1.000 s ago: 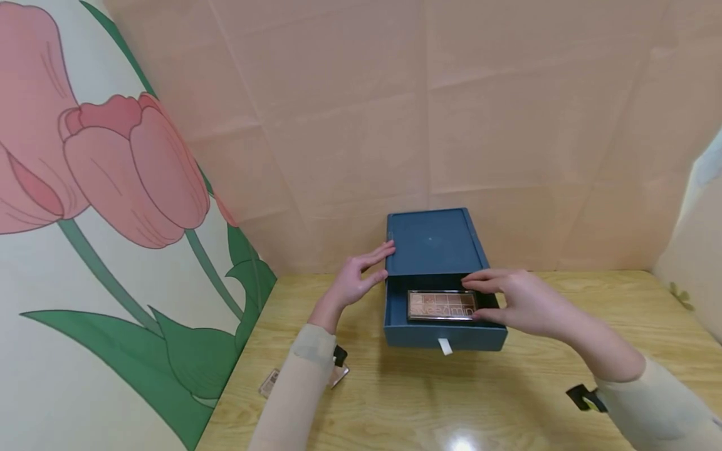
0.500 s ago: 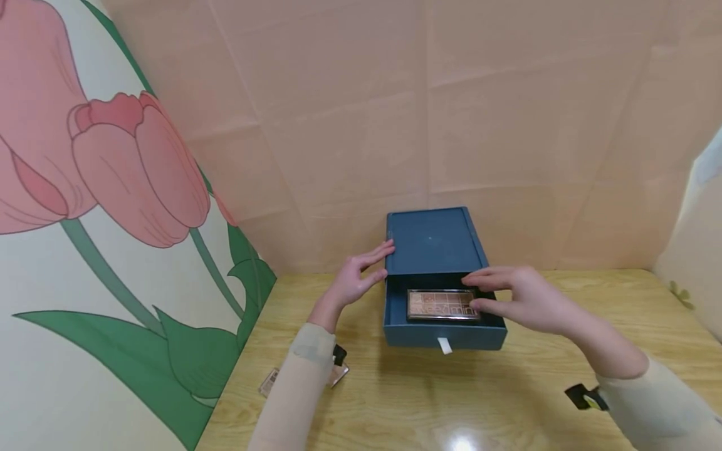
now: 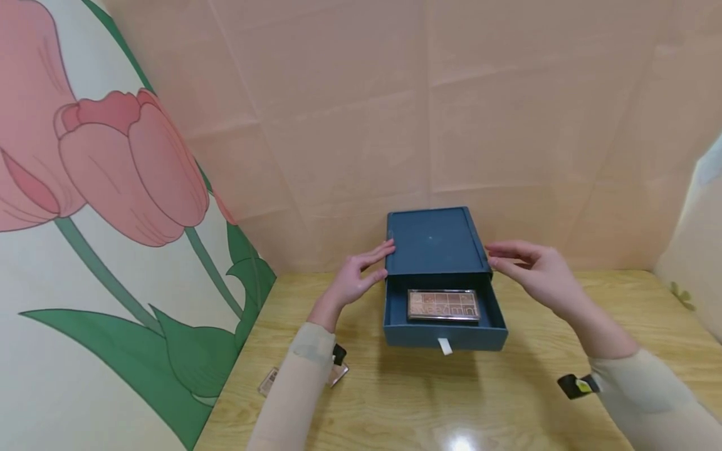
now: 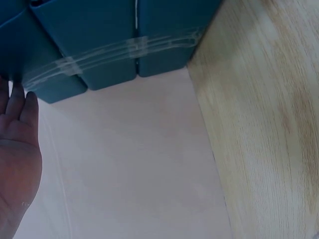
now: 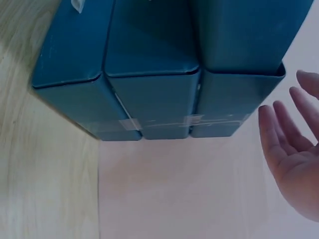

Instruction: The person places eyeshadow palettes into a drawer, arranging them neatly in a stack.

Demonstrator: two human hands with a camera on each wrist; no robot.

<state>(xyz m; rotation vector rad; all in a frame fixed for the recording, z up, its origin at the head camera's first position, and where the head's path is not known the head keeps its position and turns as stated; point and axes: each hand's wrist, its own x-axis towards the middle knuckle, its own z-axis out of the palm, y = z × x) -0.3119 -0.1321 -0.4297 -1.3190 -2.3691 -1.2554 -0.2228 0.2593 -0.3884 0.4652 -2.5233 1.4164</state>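
blue box (image 3: 434, 241): stands on the wooden table (image 3: 507, 388) against the pink backdrop (image 3: 429, 113), between the two hands.
drawer (image 3: 444, 322): pulled out of the box toward the person, with a small white pull tab (image 3: 445, 346) on its front wall.
palette (image 3: 444, 304): lies flat in the drawer, near its back; neither hand touches it.
left hand (image 3: 356, 276): at the box's left side, fingers straight, fingertips (image 3: 387, 248) touching the box's left edge; holds nothing.
right hand (image 3: 533, 269): just beside the box's right side, fingers spread and relaxed, holding nothing; in the right wrist view a gap shows between fingers (image 5: 279, 124) and box wall.
left wrist view: the box's corner (image 4: 114, 45) with clear tape (image 4: 119, 52) along a seam fills the top; only the palm and part of the fingers of the left hand (image 4: 17, 149) show at the frame's left edge.
right wrist view: the box's side (image 5: 159, 69) seen close and skewed, the drawer's inside not visible.
hard to make out: the lettering on the palette's lid is too small to read.
partly hidden: a small flat object (image 3: 271, 381) on the table behind the left forearm, mostly covered by the sleeve (image 3: 293, 388).
wall panel: large pink tulip painting (image 3: 130, 169) at left, cut off by the frame.
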